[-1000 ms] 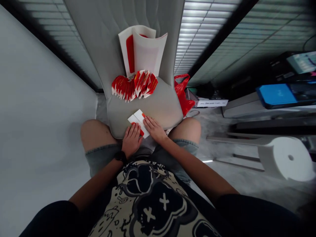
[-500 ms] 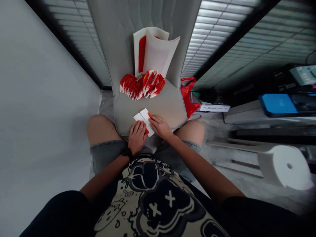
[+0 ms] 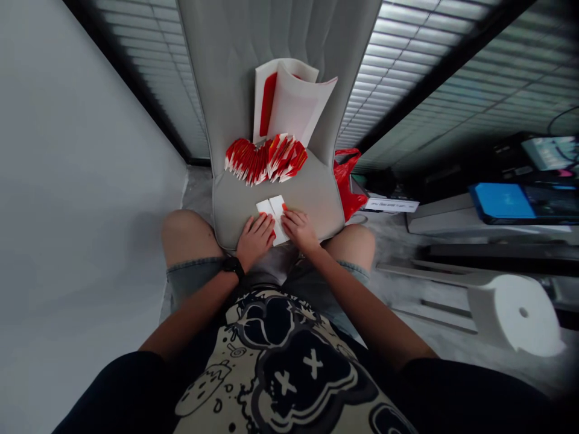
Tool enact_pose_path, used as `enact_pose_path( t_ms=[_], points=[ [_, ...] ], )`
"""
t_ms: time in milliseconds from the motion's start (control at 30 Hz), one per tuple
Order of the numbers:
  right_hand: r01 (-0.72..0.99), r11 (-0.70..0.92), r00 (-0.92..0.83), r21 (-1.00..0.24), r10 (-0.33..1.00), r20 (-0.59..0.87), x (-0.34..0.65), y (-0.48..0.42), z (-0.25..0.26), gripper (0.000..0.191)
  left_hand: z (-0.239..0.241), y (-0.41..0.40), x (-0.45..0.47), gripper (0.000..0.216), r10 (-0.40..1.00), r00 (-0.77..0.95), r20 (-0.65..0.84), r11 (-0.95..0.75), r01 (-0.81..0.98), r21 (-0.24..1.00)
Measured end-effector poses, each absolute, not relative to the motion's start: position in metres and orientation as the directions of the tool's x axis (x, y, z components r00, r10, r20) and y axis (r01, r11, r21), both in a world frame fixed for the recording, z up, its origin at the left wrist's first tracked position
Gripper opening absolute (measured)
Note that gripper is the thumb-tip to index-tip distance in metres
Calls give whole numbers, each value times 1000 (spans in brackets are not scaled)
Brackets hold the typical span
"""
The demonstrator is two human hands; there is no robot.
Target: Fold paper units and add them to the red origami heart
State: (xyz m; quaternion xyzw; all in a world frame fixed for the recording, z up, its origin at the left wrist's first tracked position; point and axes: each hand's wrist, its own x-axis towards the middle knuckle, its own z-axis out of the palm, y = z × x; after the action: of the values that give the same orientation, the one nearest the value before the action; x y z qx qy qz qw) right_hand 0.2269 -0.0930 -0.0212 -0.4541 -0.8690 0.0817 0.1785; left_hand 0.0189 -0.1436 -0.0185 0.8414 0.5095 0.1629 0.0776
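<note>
A small white folded paper with red showing at its edges lies on the front of a grey chair seat. My left hand lies flat on the paper's near left part, fingers stretched out. My right hand presses its right side with fingers flat, the tips at the fold. Farther back on the seat lies a row of several folded red-and-white paper pieces. Behind them, curled white and red sheets lean against the chair back.
My bare knees flank the chair. A red plastic bag hangs at the chair's right side. A white stool lies on the floor at right, with boxes and a blue item behind it. A plain wall stands at left.
The paper has turned from slanted to nearly square with the seat edge. Both hands have shifted with it and still press on it. The view has moved a little.
</note>
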Motion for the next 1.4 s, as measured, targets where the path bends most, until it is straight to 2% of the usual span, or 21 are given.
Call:
enact_pose_path(
  t_ms=[167, 600, 867, 1033, 1200, 1300, 1400],
  points=[
    [752, 569, -503, -333, 822, 269, 226, -90, -30, 35, -18, -115, 3, 46, 796, 566, 217, -606, 747, 274],
    [804, 535, -528, -259, 843, 102, 223, -95, -26, 59, -7, -118, 8, 54, 839, 526, 138, -544, 811, 215],
    [807, 525, -524, -270, 848, 83, 222, -94, -26, 58, -7, -114, 3, 52, 841, 524, 134, -541, 809, 231],
    [779, 500, -492, -379, 861, 127, 224, -76, -21, 47, -1, -101, -6, 58, 833, 530, 160, -554, 795, 249],
    [743, 495, -484, -451, 862, 149, 232, -59, -14, 45, -1, -94, -10, 63, 830, 523, 194, -557, 790, 257],
    [748, 519, -510, -414, 848, 142, 232, -55, -12, 39, -2, -95, -9, 50, 837, 497, 229, -545, 790, 281],
    [827, 472, -449, -305, 882, 145, 221, -53, -13, 33, -3, -95, -5, 36, 855, 450, 257, -514, 802, 306]
  ],
)
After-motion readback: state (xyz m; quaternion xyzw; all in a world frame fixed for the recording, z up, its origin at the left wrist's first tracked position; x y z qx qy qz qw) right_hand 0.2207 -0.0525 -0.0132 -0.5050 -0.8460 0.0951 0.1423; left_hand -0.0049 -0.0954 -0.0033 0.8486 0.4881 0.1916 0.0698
